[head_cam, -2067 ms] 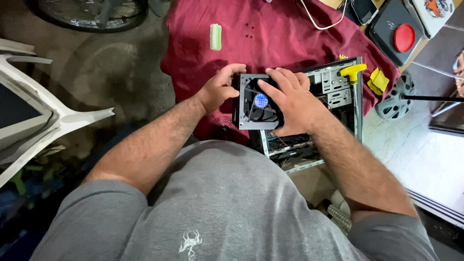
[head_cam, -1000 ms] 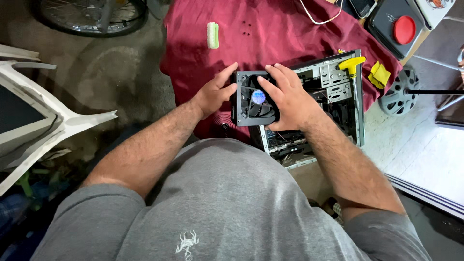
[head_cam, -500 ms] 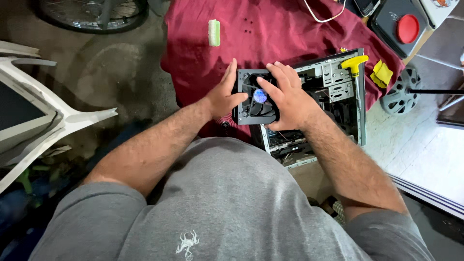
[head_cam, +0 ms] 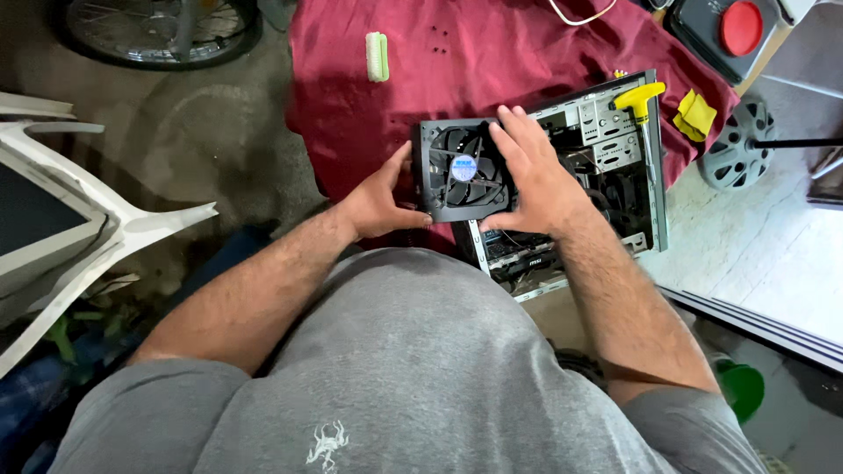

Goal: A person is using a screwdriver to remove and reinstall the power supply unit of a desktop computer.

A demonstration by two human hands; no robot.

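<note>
Over a dark red cloth [head_cam: 492, 61], the left hand [head_cam: 379, 204] and right hand [head_cam: 533, 180] are gripping a black fan unit [head_cam: 461, 171] beside an open computer case [head_cam: 606, 171].

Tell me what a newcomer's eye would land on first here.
First, the black fan at the centre, gripped between the left hand and the right hand, just above the open computer case. Next, the dark red cloth spread under it all, with a small green brush lying on it near the top. A yellow-handled tool rests on the case's far edge.
</note>
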